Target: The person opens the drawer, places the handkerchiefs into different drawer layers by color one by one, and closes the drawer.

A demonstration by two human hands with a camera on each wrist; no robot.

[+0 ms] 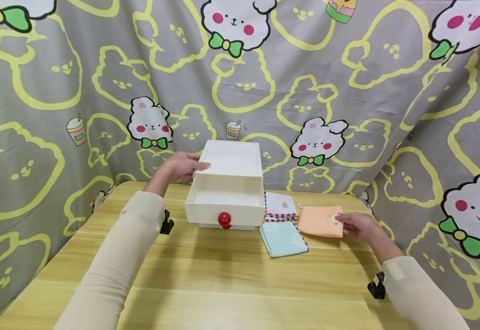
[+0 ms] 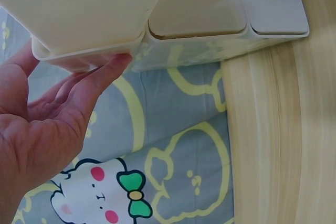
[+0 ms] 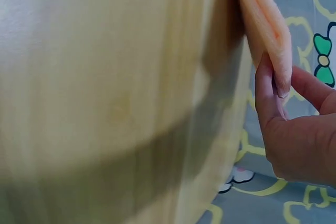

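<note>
In the head view, a white drawer box [image 1: 232, 158] stands at the back of the table, its drawer [image 1: 207, 211] with a round red knob [image 1: 224, 219] pulled out. My left hand [image 1: 178, 166] grips the box's upper left side, thumb by the front edge; in the left wrist view the left hand [image 2: 58, 114] lies against the upper tier [image 2: 89, 14]. To the right, my right hand [image 1: 359, 225] pinches the right edge of a folded orange towel [image 1: 320, 222]. The right wrist view shows the towel [image 3: 265, 24] between thumb and fingers of the right hand [image 3: 299, 135], its edge raised.
Beside the drawer lie a folded mint-green towel [image 1: 283, 239] and a folded whitish towel [image 1: 280, 205] with a checked dark edge. The wooden table [image 1: 240, 284] reaches to a grey patterned curtain [image 1: 182, 82] behind. Small black clamps [image 1: 376, 286] show below the wrists.
</note>
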